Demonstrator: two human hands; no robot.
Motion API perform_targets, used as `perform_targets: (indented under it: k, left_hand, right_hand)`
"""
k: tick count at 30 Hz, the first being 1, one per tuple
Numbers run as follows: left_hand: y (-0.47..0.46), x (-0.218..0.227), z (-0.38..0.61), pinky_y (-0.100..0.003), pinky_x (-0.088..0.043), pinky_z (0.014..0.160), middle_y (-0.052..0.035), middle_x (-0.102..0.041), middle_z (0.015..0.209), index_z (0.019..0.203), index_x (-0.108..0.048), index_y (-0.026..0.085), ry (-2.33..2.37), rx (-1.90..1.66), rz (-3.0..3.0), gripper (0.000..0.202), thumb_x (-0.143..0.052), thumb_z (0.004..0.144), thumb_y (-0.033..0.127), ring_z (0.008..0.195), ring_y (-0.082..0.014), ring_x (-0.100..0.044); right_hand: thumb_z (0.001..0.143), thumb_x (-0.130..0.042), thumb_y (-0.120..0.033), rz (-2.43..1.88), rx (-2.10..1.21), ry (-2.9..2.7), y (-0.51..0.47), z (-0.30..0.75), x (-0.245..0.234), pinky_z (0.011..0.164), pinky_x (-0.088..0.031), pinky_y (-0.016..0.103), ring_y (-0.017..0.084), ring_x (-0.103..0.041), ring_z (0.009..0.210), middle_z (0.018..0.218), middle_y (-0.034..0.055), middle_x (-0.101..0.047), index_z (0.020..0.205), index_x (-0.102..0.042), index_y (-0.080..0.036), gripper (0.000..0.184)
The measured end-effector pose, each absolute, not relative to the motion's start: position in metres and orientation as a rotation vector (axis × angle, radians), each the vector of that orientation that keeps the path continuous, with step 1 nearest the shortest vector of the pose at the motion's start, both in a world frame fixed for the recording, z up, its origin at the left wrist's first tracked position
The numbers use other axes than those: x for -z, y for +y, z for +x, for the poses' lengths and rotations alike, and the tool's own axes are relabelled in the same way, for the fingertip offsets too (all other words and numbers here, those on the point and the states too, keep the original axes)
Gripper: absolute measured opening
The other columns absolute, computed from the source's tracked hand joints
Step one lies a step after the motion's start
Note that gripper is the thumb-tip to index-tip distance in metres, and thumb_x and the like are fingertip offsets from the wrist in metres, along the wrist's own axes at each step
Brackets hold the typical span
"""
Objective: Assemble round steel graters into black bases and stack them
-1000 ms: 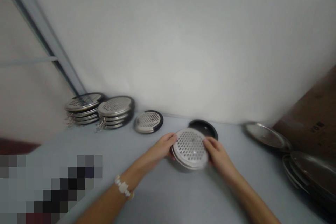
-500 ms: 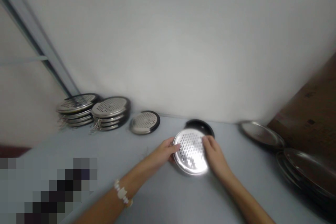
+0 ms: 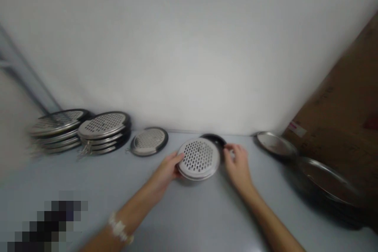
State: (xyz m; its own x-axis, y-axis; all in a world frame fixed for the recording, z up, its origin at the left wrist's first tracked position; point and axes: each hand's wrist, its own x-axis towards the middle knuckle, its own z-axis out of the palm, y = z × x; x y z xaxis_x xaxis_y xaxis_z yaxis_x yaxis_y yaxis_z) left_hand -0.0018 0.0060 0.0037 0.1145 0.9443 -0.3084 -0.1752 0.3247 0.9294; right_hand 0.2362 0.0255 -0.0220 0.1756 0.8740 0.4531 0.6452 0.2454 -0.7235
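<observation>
My left hand grips the left rim of a round perforated steel disc, tilted up off the grey table. A black round pan lies just behind the disc, mostly hidden by it. My right hand is off the disc, a little to its right, fingers loosely curled near the black pan's right edge. Whether it touches the pan is unclear through the blur.
At the back left stand two stacks of perforated discs in black pans, with a single one beside them. Plain steel lids lie at the right by a brown cardboard box. A white wall rises behind.
My right hand has let go of the disc's right rim and moved right. The left hand keeps the disc and has lifted it toward the black pan. The camera has swung right.
</observation>
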Motion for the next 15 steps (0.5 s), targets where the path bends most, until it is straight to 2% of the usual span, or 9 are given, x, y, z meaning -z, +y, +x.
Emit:
perform_targets:
  k: [2,4,7,10,15]
  left_hand:
    - [0.009,-0.001,-0.006,-0.025,-0.047,0.06,-0.0085,-0.072,0.089,0.107,-0.063,0.014,1.197,-1.061,0.848,0.036,-0.062,0.082,0.039,0.07,-0.0165,-0.064]
    - [0.012,0.002,-0.009,-0.023,-0.045,0.056,-0.0062,-0.07,0.084,0.104,-0.063,0.014,1.247,-1.094,0.867,0.033,-0.062,0.082,0.039,0.065,-0.0144,-0.062]
    - [0.015,0.007,-0.012,-0.019,-0.037,0.046,-0.0005,-0.063,0.071,0.104,-0.061,0.014,1.331,-1.094,0.962,0.036,-0.065,0.08,0.04,0.055,-0.0108,-0.054]
    - [0.015,0.01,-0.009,-0.017,-0.027,0.039,0.0045,-0.056,0.062,0.114,-0.056,0.014,1.402,-1.017,1.009,0.042,-0.064,0.081,0.039,0.047,-0.0089,-0.048]
    - [0.012,0.011,-0.005,-0.017,-0.03,0.037,0.0074,-0.053,0.054,0.132,-0.041,0.016,1.38,-0.873,1.027,0.05,-0.056,0.089,0.037,0.04,-0.0097,-0.046]
  right_hand:
    - [0.087,-0.055,-0.04,-1.545,-0.143,-1.6,0.032,0.244,0.029,0.098,-0.041,0.053,0.034,-0.05,0.11,0.114,0.0157,-0.058,0.107,-0.067,-0.019,0.032]
    - [0.085,-0.056,-0.039,-1.59,-0.149,-1.625,0.038,0.25,0.037,0.1,-0.04,0.057,0.036,-0.048,0.114,0.122,0.0181,-0.052,0.113,-0.065,-0.018,0.036]
    - [0.085,-0.055,-0.036,-1.581,-0.262,-1.619,0.044,0.253,0.045,0.101,-0.042,0.054,0.034,-0.052,0.111,0.115,0.0161,-0.053,0.106,-0.062,-0.017,0.029]
    - [0.084,-0.056,-0.035,-1.56,-0.312,-1.619,0.047,0.253,0.049,0.099,-0.045,0.049,0.031,-0.056,0.106,0.108,0.0132,-0.055,0.099,-0.06,-0.018,0.024]
    - [0.077,-0.052,-0.021,-1.493,-0.331,-1.691,0.049,0.253,0.053,0.106,-0.041,0.048,0.029,-0.052,0.119,0.124,0.0135,-0.058,0.126,-0.054,-0.016,0.049]
